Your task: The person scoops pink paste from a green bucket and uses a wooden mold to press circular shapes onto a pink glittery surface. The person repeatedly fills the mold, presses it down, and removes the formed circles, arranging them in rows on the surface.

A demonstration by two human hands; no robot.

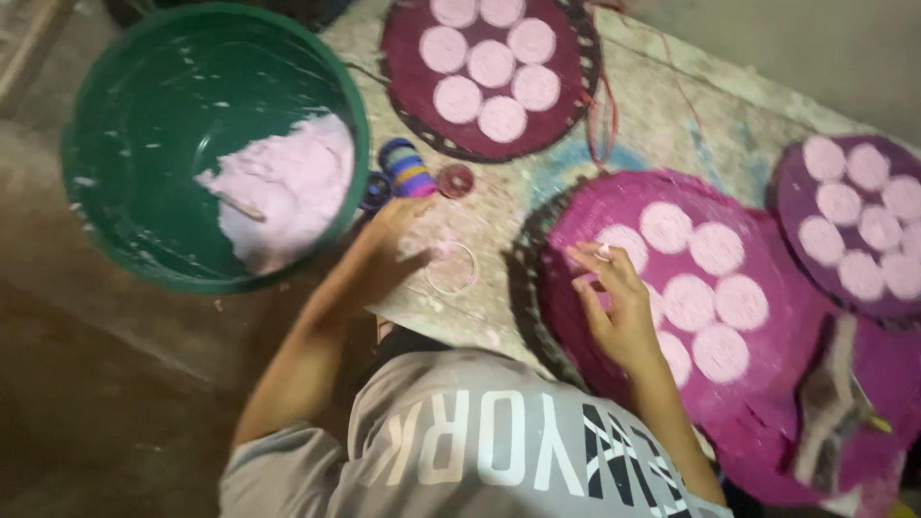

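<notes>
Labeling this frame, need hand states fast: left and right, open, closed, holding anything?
Left hand: blurred, resting on the floor beside the ring mould; grip cannot be told.
Right hand: over the pink mat, fingertips pinched on a small white bit.

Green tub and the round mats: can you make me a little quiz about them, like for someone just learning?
1. Pick one. The pale pink paste in the green tub lies: A) heaped against one side, B) spread over the whole bottom, C) on top of the rim.
2. True or false: the right hand is over the bright pink mat that carries pale round discs.
3. Fill in the gap: the left hand is next to a thin ____ lying on the worktop.

Key: 1 A; 2 true; 3 ring.
</notes>
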